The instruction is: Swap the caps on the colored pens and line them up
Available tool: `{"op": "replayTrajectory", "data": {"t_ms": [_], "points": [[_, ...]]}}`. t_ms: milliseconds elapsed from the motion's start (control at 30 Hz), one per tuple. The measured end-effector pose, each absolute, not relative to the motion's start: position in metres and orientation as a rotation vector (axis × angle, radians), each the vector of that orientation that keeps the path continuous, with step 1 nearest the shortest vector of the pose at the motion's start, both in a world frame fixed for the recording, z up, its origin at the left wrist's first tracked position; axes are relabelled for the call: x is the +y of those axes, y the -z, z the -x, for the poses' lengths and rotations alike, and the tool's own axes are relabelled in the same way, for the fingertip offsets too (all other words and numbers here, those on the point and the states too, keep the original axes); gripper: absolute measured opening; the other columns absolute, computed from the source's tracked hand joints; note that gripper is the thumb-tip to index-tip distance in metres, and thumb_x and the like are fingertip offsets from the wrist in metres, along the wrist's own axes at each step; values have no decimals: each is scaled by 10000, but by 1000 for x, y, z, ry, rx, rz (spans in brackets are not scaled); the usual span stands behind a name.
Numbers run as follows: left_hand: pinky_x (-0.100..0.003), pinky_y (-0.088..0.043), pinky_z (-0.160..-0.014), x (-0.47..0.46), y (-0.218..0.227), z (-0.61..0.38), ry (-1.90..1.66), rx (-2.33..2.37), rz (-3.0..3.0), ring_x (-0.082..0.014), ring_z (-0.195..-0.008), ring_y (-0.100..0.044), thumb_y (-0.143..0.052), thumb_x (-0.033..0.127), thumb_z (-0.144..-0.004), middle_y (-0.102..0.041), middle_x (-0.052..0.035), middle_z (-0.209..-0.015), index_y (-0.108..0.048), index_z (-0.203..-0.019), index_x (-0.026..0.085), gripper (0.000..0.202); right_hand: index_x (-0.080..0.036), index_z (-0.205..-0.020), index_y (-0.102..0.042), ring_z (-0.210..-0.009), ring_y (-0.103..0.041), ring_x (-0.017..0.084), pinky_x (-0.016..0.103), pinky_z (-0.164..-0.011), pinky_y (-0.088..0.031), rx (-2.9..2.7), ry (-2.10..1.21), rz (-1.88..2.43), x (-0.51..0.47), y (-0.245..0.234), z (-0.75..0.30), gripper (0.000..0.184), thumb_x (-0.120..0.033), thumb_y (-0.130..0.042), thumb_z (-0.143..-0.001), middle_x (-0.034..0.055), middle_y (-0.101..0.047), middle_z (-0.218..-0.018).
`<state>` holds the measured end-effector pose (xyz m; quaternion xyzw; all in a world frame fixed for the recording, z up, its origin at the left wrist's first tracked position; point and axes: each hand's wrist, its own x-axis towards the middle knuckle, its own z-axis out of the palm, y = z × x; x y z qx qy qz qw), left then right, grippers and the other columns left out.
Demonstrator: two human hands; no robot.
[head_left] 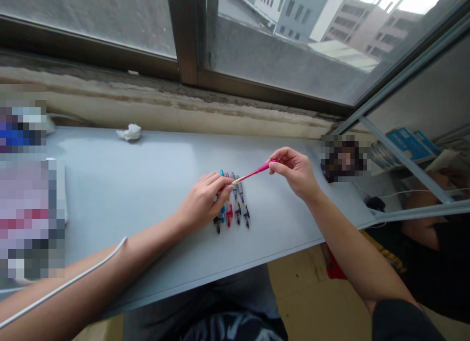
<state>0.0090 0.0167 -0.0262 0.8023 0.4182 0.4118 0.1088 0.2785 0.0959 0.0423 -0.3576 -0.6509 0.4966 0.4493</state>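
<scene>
Between my two hands stretches a slim red pen refill (pixel 250 175) running out of a pink pen barrel (pixel 265 165). Fingers of my left hand (pixel 207 196) are closed on the pale end of the refill, just above the pens on the desk. Up and to the right, my right hand (pixel 296 170) pinches the pink barrel between thumb and fingers. Under and beside my left hand several pens lie side by side, among them a red pen (pixel 229 215) and a grey-black pen (pixel 244 208). My left hand partly covers the leftmost ones.
On the pale desk (pixel 139 184), a crumpled white tissue (pixel 130 132) lies by the wall. Blurred-out items stand at the left and back right. A white cable (pixel 73 288) crosses my left forearm. A metal frame (pixel 414 212) borders the right, with another person's arm (pixel 422 211) beyond.
</scene>
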Motion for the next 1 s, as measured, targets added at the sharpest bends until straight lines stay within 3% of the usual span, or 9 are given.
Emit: {"op": "replayTrajectory", "data": {"t_ms": [267,433,733,1000], "points": [[-330,-523,-758,19,22,-14,-1218,1271,-2302,-201,-794,-676,-506,312,-1150,-733,-40,-877,-718,-1057,204,257,-202,-900,-717,-613,-641,116,270,-656,-556,-1454,-1352,833,121,6,-259,428,-539,-954,-784,-22,-725,-708],[-331,-518,-767,20,21,-15,-1197,1244,-2262,-201,-786,-679,-505,302,-1143,-748,-35,-875,-710,-1035,211,248,-209,-911,-702,-617,-621,111,254,-625,-532,-1374,-1277,833,113,0,-267,402,-531,-929,-834,-32,-697,-702],[-293,-511,-729,14,13,-14,-1190,1234,-2204,-177,-760,-670,-523,246,-1121,-720,-23,-862,-718,-1033,195,219,-227,-883,-630,-619,-598,101,258,-610,-530,-1340,-1289,851,114,-14,-270,493,-602,-938,-793,-42,-652,-746],[-285,-501,-701,12,13,-13,-1193,1229,-2170,-172,-728,-641,-531,289,-1114,-697,-17,-819,-732,-992,206,250,-215,-884,-671,-611,-627,96,250,-607,-548,-1376,-1247,795,112,-19,-270,460,-571,-950,-800,-43,-672,-734]]}}
